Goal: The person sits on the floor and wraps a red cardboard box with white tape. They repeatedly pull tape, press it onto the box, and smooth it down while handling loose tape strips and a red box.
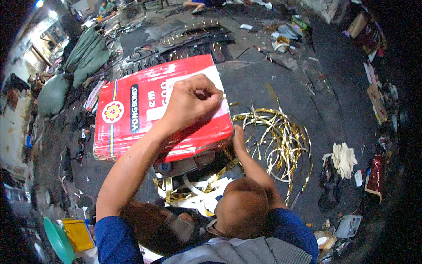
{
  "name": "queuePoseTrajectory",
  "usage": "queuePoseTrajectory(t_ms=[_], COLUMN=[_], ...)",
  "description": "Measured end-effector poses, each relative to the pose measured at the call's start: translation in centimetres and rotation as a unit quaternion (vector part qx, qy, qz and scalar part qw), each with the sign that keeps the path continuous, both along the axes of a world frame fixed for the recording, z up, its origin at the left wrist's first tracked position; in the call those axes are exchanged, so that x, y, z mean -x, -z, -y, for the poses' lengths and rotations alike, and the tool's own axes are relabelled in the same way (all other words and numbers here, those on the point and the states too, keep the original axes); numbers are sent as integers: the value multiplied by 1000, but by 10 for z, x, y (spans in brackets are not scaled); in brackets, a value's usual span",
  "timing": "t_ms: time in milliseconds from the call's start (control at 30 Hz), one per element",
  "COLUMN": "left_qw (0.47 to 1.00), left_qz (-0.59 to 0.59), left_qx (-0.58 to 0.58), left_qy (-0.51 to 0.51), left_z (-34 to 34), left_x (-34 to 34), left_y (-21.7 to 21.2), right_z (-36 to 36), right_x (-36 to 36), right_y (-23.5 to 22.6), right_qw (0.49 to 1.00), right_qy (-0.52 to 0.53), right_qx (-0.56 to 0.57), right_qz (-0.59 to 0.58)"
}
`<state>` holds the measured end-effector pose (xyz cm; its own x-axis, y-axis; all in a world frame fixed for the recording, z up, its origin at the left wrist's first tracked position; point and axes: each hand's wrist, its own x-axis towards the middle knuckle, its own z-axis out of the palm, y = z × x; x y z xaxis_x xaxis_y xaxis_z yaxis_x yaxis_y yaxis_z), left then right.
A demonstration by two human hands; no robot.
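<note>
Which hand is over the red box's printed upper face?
The left hand, thumb and fingertips drawn together. The right hand is lower, at the red box's right edge, its fingers largely hidden.

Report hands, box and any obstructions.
Left hand closed over red box, near its right end. Right hand at its right edge, grip unclear. Gold strips tangled right of box.

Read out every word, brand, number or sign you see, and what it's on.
I won't copy wording, only place it:
Red box, black label: white capitals, readable.
Red box, beside that: large white letters and digits, partly behind the left hand.
Red box: flower emblem.
Elsewhere: too small or blurred.
</note>
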<state>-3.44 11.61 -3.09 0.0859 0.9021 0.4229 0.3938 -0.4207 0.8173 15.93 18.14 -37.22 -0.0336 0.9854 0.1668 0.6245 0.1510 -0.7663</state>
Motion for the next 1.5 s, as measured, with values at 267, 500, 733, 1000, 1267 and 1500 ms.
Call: queuePoseTrajectory(t_ms=[267, 500, 733, 1000, 1267, 1500], left_qw=[1000, 997, 969, 960, 937, 934], left_qz=[-10, -28, -161, -156, -89, -130], left_qx=[-25, -64, -173, -219, -296, -301], left_qy=[0, 23, 71, 80, 164, 143], left_z=[-3, -3, -4, 6, -11, -3], left_x=[-2, 3, 13, 13, 5, 8], left_y=[-3, -5, -12, 2, -2, 2], right_z=[15, 32, 31, 41, 23, 48], right_x=[-30, -43, -48, -84, -240, -178], right_y=[93, 105, 104, 122, 131, 52], right_qw=[986, 973, 969, 933, 955, 858], right_qy=[-19, -19, -5, -24, 136, 419], right_qx=[59, 98, 100, 16, 256, 219], right_qz=[157, 207, 224, 358, 55, -201])
